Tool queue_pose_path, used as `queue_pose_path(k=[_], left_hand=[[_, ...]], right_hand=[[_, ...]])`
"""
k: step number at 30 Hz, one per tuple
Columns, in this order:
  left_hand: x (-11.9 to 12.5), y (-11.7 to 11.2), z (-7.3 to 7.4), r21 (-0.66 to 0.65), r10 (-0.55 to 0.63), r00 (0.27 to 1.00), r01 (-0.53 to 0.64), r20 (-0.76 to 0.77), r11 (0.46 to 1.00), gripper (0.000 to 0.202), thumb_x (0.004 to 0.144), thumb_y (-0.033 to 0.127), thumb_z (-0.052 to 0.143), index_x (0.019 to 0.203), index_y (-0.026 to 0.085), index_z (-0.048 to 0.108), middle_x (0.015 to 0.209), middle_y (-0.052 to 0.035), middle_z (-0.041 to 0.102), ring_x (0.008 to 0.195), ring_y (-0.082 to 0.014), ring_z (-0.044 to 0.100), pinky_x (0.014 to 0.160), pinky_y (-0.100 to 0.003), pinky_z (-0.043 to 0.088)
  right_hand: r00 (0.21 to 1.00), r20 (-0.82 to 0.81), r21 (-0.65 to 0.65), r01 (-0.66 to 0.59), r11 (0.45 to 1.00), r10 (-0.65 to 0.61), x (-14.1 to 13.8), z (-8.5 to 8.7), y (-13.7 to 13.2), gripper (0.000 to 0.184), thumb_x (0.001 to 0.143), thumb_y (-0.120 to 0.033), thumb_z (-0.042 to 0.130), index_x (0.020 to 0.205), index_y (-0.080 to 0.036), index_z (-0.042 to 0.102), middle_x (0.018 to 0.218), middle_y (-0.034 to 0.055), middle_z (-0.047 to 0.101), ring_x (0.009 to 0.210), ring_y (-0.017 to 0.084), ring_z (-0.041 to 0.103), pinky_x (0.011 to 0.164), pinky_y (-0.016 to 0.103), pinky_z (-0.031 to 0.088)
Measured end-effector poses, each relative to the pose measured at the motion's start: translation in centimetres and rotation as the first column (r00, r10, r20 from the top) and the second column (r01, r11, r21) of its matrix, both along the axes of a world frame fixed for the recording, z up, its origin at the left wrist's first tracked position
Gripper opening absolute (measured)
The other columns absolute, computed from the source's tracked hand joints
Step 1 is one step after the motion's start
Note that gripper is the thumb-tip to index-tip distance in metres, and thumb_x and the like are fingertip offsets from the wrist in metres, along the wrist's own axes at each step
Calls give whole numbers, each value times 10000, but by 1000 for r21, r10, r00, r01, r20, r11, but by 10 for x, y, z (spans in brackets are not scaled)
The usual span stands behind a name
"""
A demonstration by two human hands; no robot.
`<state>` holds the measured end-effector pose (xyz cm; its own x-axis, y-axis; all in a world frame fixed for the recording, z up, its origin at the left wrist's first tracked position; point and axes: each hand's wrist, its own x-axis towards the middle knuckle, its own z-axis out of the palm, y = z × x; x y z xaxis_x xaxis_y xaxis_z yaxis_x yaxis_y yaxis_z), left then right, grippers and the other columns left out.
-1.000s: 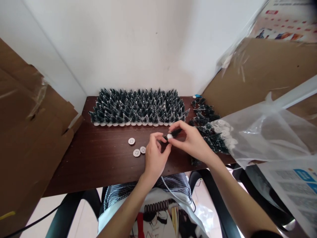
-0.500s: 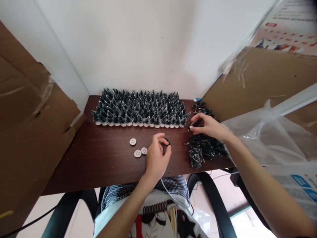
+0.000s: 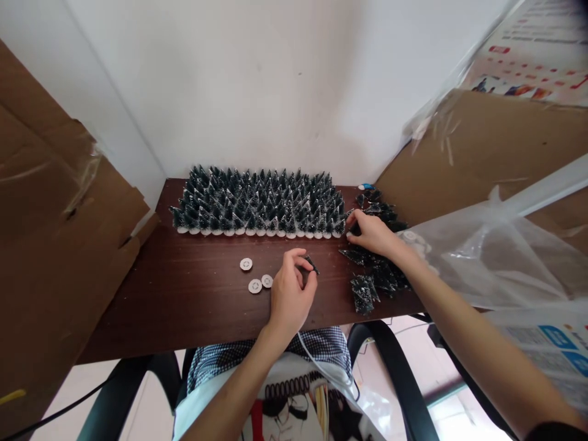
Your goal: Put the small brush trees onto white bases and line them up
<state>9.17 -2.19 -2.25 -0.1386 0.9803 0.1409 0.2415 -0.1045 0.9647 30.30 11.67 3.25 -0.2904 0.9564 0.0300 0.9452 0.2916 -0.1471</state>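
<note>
Head camera: the left hand [image 3: 291,294] pinches a small dark tree [image 3: 312,264] over the table [image 3: 197,318]; a slack pinch could let it slip. White discs [image 3: 255,286] lie just beside that hand, where a knock could scatter them. Fingers of the right hand [image 3: 374,234] curl beside the right end of the standing trees [image 3: 261,202]; whether they grip anything, I cannot tell. A bump could topple the outermost. Loose trees [image 3: 362,294] near the table's front edge could fall if the forearm brushes them.
</note>
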Motion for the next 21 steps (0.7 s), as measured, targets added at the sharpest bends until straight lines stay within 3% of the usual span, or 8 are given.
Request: queue_pose_path(k=[8,13,21], left_hand=[[0,0,1,2,-3,1000,3,-11,1000,362,835,95,573,1158,221,470,912,20,666,606,-108,495,656,-254,417],[0,0,1,7,-5,1000,5,-8,1000,364,833,90,572,1158,219,471,908,22,662,604,-105,495,659,-253,418],[1,0,-1,23,1,1000,-1,-21,1000,353,835,93,569,1150,223,475,895,23,668,595,-105,500,651,-251,419]], right_hand=[[996,-32,16,87,996,-87,-4,-8,0,382,763,-215,723,1074,-203,502,936,92,739,825,286,703,732,330,494],[997,-66,14,34,999,-33,-3,-8,-1,421,747,-211,733,1086,-200,484,941,96,741,797,272,697,719,332,492],[993,-115,-27,39,999,-42,2,4,-4,431,726,-247,779,1068,-216,517,828,40,713,751,240,686,688,318,502]])
